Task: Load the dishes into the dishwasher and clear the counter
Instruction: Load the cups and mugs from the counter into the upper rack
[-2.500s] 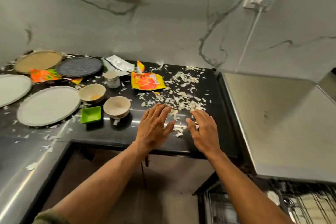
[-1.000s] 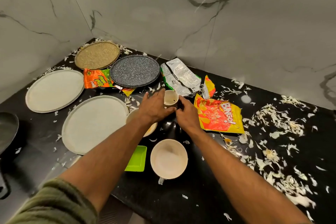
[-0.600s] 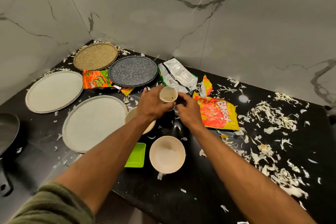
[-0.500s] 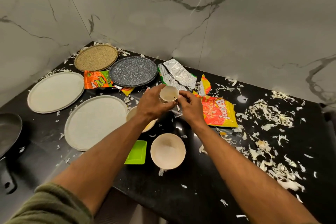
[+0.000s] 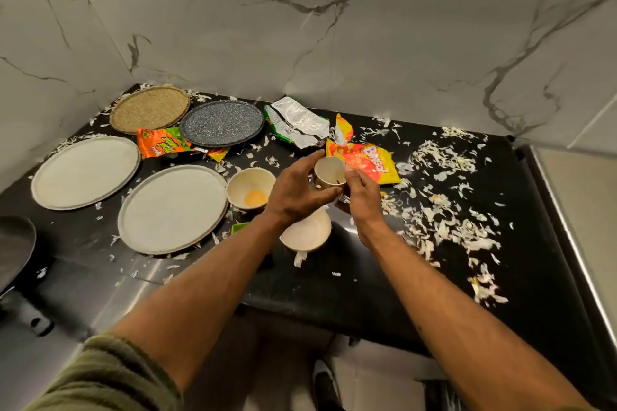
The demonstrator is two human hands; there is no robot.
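Note:
A small cream cup (image 5: 330, 170) is lifted above the black counter (image 5: 334, 290). My left hand (image 5: 295, 192) grips its left side and my right hand (image 5: 362, 195) pinches its right rim. Under my hands sits a cream bowl (image 5: 309, 233), partly hidden. Left of it stands another cream bowl (image 5: 248, 185) with a yellow residue. A green dish (image 5: 239, 227) peeks out beside my left forearm. Two pale plates (image 5: 172, 208) (image 5: 85, 172), a speckled dark plate (image 5: 222, 123) and a tan plate (image 5: 150, 108) lie to the left.
Snack wrappers lie about: an orange-yellow one (image 5: 370, 162), an orange one (image 5: 162, 145), a silver-green one (image 5: 297, 123). White shreds (image 5: 444, 220) litter the counter's right half. A dark pan (image 5: 13, 247) sits at far left. A steel surface (image 5: 581, 210) borders the right.
Both hands left the shreds, reached to the small cup and lifted it off the counter. Since half a second ago the cup has moved slightly right, toward the orange-yellow wrapper.

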